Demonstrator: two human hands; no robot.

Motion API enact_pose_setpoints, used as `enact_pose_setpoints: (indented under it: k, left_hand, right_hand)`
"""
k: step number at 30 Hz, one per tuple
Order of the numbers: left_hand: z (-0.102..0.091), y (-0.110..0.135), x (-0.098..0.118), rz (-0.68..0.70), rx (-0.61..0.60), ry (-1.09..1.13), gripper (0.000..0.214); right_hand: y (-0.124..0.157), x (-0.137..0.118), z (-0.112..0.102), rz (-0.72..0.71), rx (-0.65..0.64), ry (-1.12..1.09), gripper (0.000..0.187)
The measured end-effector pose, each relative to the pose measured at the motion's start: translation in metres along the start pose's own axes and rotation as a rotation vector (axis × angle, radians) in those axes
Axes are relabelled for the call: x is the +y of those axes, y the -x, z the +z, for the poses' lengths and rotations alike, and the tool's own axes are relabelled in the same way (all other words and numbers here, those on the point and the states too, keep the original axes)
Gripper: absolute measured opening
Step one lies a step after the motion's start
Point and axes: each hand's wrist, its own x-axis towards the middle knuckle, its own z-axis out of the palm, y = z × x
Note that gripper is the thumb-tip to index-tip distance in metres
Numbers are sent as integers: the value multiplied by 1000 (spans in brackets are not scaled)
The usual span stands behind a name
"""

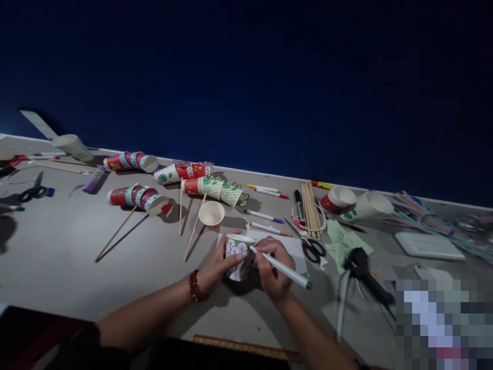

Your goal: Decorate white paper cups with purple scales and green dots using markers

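A white paper cup (235,252) with purple scale-like lines and green near its rim is gripped by my left hand (215,268), which wears a dark red bead bracelet (195,285). My right hand (275,267) pinches a white marker (288,271) with a green end; its tip meets or nearly meets the cup near the rim. White paper (298,252) lies under the hands. Just behind the cup stands another paper cup (211,214). Black-handled scissors (313,250) rest to the right of my right hand.
Several decorated cup figures (134,198) lie at the back left, some on sticks. Loose markers (265,216), wooden sticks (309,208) and two cups (339,198) are behind. Green paper scraps (342,241), a black glue gun (367,277) and a white box (429,245) lie right.
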Motion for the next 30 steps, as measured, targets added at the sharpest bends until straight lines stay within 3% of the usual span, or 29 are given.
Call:
enact_pose_setpoints:
  k: [24, 30]
  left_hand:
    - [-5, -2, -5, 19, -5, 8, 72]
    - [-4, -2, -5, 32, 3, 17, 69]
  right_hand:
    - [-1, 2, 0, -7, 40, -16, 11]
    - [-2, -3, 1, -30, -13, 36, 10]
